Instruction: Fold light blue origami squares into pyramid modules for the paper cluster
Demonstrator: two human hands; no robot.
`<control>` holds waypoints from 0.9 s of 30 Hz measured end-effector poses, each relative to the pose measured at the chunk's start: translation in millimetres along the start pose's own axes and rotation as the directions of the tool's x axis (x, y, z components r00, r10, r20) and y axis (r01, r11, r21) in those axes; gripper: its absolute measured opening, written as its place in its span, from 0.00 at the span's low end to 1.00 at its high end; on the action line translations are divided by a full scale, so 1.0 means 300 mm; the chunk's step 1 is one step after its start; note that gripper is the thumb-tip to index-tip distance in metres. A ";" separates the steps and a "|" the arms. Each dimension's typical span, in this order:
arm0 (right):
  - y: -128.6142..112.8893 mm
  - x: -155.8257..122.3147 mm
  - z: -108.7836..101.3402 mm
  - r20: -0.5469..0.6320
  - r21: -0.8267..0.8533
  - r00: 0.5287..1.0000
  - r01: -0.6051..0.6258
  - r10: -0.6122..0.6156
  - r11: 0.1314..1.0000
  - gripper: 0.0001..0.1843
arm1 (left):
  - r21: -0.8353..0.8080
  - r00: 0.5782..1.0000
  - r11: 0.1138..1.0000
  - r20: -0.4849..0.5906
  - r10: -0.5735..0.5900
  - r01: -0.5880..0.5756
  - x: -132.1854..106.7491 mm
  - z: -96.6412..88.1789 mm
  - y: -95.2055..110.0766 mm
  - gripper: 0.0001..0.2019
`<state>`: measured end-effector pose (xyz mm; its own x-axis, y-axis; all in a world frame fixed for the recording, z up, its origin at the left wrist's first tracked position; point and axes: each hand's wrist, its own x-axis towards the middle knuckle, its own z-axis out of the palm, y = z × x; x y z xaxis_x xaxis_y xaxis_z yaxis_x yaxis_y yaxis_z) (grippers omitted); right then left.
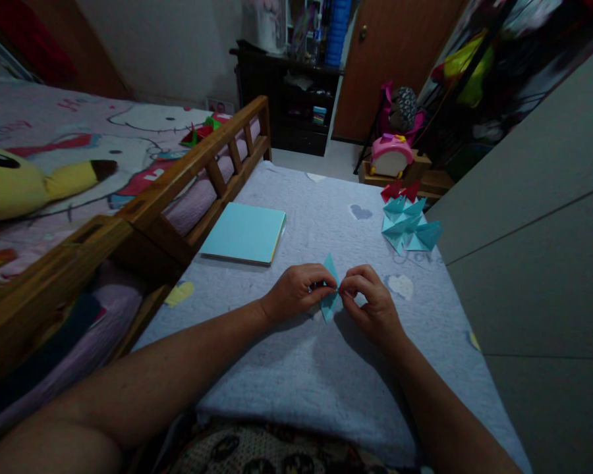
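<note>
A small piece of folded light-blue origami paper (331, 308) is held above the bed sheet, its pointed ends showing above and below my fingers. My left hand (299, 289) pinches it from the left side between thumb and fingertips. From the right, my right hand (370, 299) has thumb and forefinger pressed together at the paper's right edge. The exact fold under the fingertips is hidden. To the left lies a square stack of origami paper (244, 232) with a light-blue sheet on top.
Several folded light-blue paper pieces (408, 224) sit at the far right, with red folded ones (400, 191) behind them. A wooden bed rail (197, 171) runs along the left. A pale cabinet wall (534, 230) borders the right side. Beyond stands a dark shelf (286, 112).
</note>
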<state>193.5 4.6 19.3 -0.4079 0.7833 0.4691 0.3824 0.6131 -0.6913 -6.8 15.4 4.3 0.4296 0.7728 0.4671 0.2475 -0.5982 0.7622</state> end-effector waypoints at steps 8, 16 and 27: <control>0.004 -0.006 0.004 -0.014 -0.014 1.000 -0.014 0.014 1.000 0.09 | 0.014 1.000 1.000 0.003 -0.010 0.010 -0.002 0.001 0.002 0.05; -0.004 0.000 0.007 -0.023 -0.001 1.000 -0.014 0.014 1.000 0.10 | 0.011 1.000 1.000 -0.008 0.008 -0.008 0.001 0.000 0.008 0.05; -0.007 0.002 0.010 -0.017 0.021 0.999 -0.034 0.035 0.999 0.09 | -0.008 1.000 1.000 0.011 0.021 -0.021 0.001 -0.001 0.005 0.05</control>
<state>189.9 3.5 19.3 -0.3806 0.8056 0.4540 0.3788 0.5837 -0.7182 -6.6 14.8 5.8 0.4439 0.7577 0.4783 0.2311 -0.6125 0.7559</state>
